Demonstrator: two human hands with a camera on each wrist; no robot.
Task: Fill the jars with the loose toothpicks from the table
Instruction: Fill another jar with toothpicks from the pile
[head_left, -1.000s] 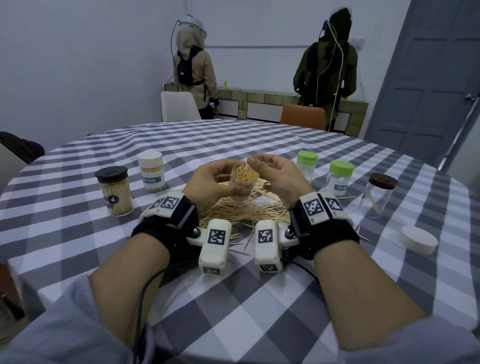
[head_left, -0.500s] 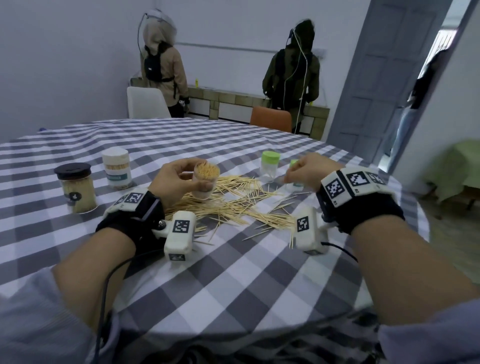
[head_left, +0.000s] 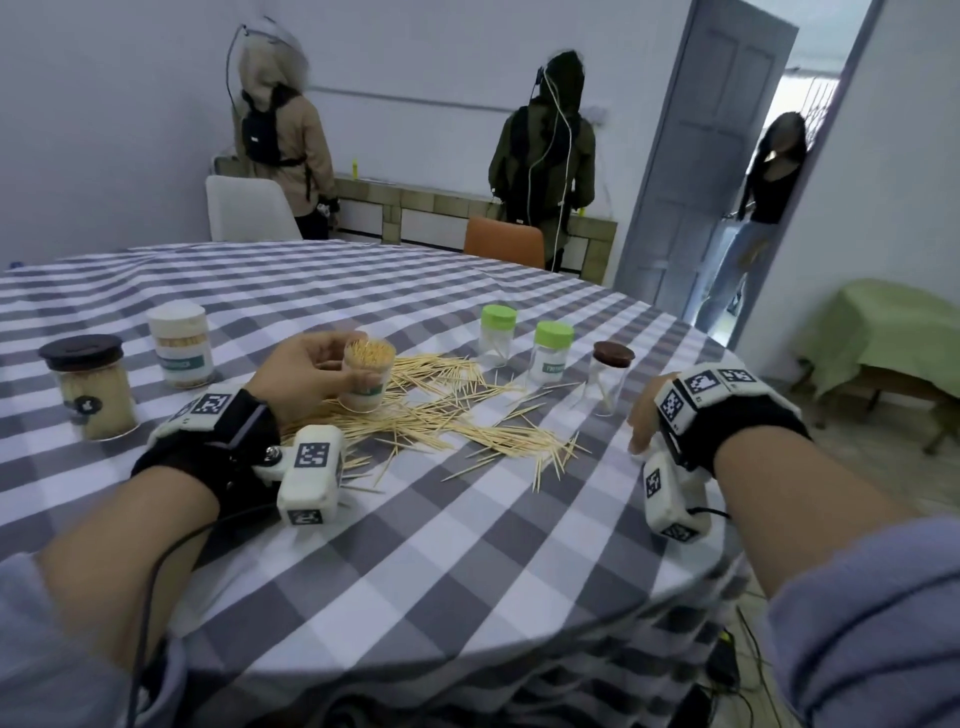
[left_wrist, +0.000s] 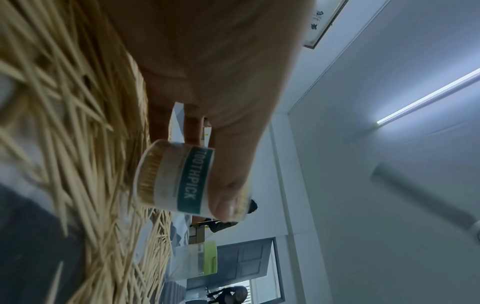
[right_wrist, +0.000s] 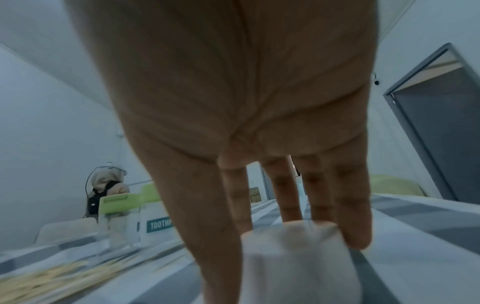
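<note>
Head view and both wrist views of one moment. The left hand (head_left: 306, 376) grips the open jar (head_left: 365, 380), thumb and fingers curled round its wall; the left wrist view shows the thumb laid across the "TOOTHPICK" label (left_wrist: 191, 180). The jar is upright, its long axis vertical, packed to the mouth with toothpick ends, and sits at the near-left edge of the toothpick pile (head_left: 441, 410); whether its base touches the cloth cannot be told.

The right hand (head_left: 647, 421) is well to the right of the pile, near the table's right edge. In the right wrist view its fingers (right_wrist: 348, 216) extend straight down over a white cap (right_wrist: 298, 257), the tips at or just past its far rim; whether they already pinch it cannot be told.

Governing relation: the cap lies directly beneath the right hand and well right of the jar, with the pile between them. The right hand is by far the nearer to the cap, the left the nearer to the jar. Probable next step, by judgement: close on the cap and carry it leftward across the pile onto the jar's mouth.

Beyond the pile stand two green-lidded jars (head_left: 553, 353) and a brown-lidded jar (head_left: 613, 376), nearly empty; left of the pile, a black-lidded jar (head_left: 88, 384) and a white-capped jar (head_left: 179, 343), both full.
</note>
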